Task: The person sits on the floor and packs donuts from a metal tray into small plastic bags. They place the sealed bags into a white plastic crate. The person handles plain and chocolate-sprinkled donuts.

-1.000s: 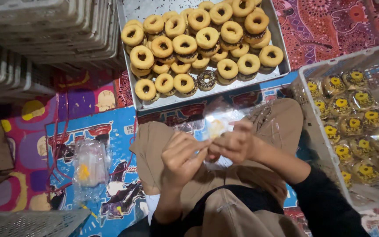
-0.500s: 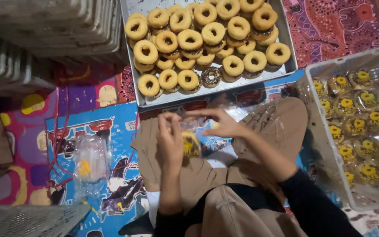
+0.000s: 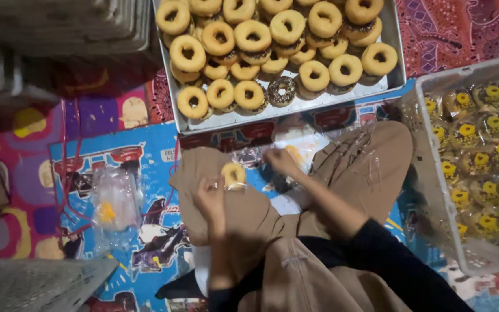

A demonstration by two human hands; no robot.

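Doughnuts (image 3: 272,49) in metal tray (image 3: 397,72)

One rectangular metal tray (image 3: 235,121); ring-shaped golden doughnuts (image 3: 249,36) piled on it, roughly two dozen visible, stacked so exact count unclear; one dark chocolate-sprinkled doughnut (image 3: 282,91) among them; one small golden doughnut in clear plastic wrap (image 3: 233,174); one white plastic crate (image 3: 428,190); about fifteen wrapped doughnuts with yellow tops (image 3: 475,160) showing inside it; one loose pile of clear plastic bags (image 3: 114,202); two hands, left hand (image 3: 210,199), right hand (image 3: 281,162).
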